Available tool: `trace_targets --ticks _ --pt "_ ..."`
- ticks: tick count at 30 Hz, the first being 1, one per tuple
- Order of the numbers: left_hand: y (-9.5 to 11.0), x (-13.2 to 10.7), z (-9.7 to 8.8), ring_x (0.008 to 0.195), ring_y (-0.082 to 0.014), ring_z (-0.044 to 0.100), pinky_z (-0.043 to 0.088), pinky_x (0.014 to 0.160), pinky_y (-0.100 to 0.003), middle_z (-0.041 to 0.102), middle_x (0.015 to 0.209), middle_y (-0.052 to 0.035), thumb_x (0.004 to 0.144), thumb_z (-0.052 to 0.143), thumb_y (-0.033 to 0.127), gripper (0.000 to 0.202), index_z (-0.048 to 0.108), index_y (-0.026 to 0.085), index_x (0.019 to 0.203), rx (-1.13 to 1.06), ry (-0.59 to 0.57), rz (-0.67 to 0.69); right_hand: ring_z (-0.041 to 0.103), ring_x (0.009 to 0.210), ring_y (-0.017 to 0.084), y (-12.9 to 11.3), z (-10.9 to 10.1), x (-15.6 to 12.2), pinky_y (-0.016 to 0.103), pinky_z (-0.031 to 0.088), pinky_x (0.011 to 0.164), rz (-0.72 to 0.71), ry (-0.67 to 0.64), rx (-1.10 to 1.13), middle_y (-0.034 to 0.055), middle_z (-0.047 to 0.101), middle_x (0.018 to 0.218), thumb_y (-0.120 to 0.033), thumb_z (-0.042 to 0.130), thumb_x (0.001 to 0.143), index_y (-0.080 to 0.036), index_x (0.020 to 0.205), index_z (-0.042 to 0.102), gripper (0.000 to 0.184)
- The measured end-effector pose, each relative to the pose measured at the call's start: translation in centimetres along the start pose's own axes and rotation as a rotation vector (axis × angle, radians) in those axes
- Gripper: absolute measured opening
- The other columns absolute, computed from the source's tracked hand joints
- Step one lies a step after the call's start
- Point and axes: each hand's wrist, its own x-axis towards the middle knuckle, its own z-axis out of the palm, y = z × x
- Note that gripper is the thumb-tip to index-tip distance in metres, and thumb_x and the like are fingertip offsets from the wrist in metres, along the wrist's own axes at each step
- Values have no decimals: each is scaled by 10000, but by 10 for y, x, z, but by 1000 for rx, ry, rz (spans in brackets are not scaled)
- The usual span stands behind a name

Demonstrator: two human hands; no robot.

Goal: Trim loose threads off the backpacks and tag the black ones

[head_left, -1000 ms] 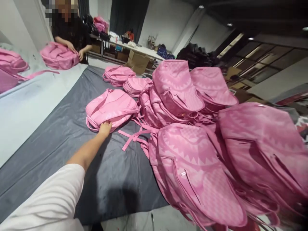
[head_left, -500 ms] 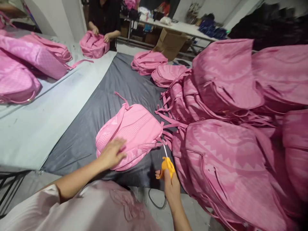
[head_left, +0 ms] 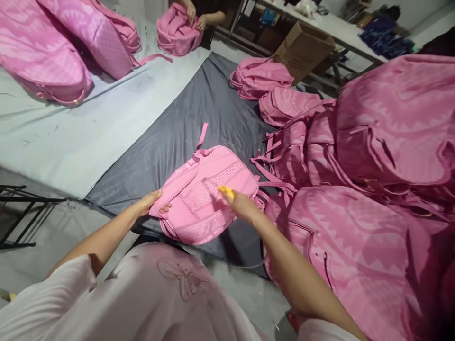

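A pink backpack lies on the dark grey cloth in front of me, its padded, perforated back panel facing up. My left hand grips a shoulder strap at the near left end, fingers curled under it. Above the right half of the panel, my right hand is closed around scissors with yellow handles. The blades are hard to make out against the backpack. A loose strap end sticks up at the far side.
Large pink backpacks are piled along the right. More pink backpacks lie on the pale table at left. Across from me, another person's hands work on a backpack. A cardboard box stands behind; a black metal frame is at left.
My left hand has moved from lying over the panel to gripping the strap. My right hand, with the scissors, has come up and left over the backpack. The view has shifted.
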Motion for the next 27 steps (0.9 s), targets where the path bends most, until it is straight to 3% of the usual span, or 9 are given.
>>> trace_targets --ticks 2,3,7,11,16,19,21,23,27 --pt "-9 -14 -6 575 -187 689 530 517 -264 738 768 -134 947 438 554 528 505 131 1255 -89 36 -87 651 792 206 -10 7 -9 285 465 713 -121 -203 15 107 719 958 -614 422 940 -173 1116 660 531" --pt "-10 -18 -5 562 -179 683 528 507 -259 735 750 -123 970 396 528 488 524 129 1220 -112 78 -117 650 814 210 -12 7 -12 285 463 722 -130 -206 19 115 716 968 -619 404 944 -164 1128 656 551" --pt "3 -19 4 568 -171 672 531 499 -254 733 766 -136 1001 271 503 539 619 96 1064 -178 184 -249 636 957 274 -10 -4 -7 325 466 769 31 93 -34 230 680 1053 -605 291 972 -64 1212 599 667" --pt "17 -11 8 515 -170 636 524 494 -268 724 741 -135 1008 220 477 565 604 76 1110 -145 169 -357 648 847 228 -29 10 -8 276 485 718 -111 -27 -23 120 727 960 -618 480 903 -156 1157 643 552" --pt "19 -15 12 508 -169 598 537 569 -322 728 809 -140 1020 208 377 495 474 70 1302 167 193 -212 633 754 202 -56 24 -20 276 483 683 -230 -109 36 118 724 950 -631 482 896 -130 1178 630 595" --pt "15 -29 30 884 -218 671 540 823 -364 686 1114 -146 996 361 411 484 437 165 1406 321 254 -36 604 633 166 -47 5 -26 268 467 617 -201 -217 88 90 719 922 -597 446 922 -147 1217 624 567" --pt "10 -35 49 1209 -292 544 435 1023 -433 538 1369 -134 945 492 452 569 389 269 1473 665 347 199 584 574 161 -37 -14 -32 270 449 587 -64 -81 70 78 706 831 -575 423 934 -149 1218 628 551" --pt "3 -31 67 1338 -373 396 342 1083 -514 360 1517 -149 913 546 470 634 364 308 1498 1094 414 380 577 543 170 -31 -26 -41 280 441 575 35 38 52 69 683 740 -576 386 945 -153 1223 625 560" --pt "-2 0 81 1345 -395 367 330 1053 -530 243 1575 -204 957 468 380 588 339 270 1520 1488 356 382 582 530 168 -30 -22 -53 286 457 590 -16 -201 0 53 685 737 -597 444 925 -188 1185 642 523"
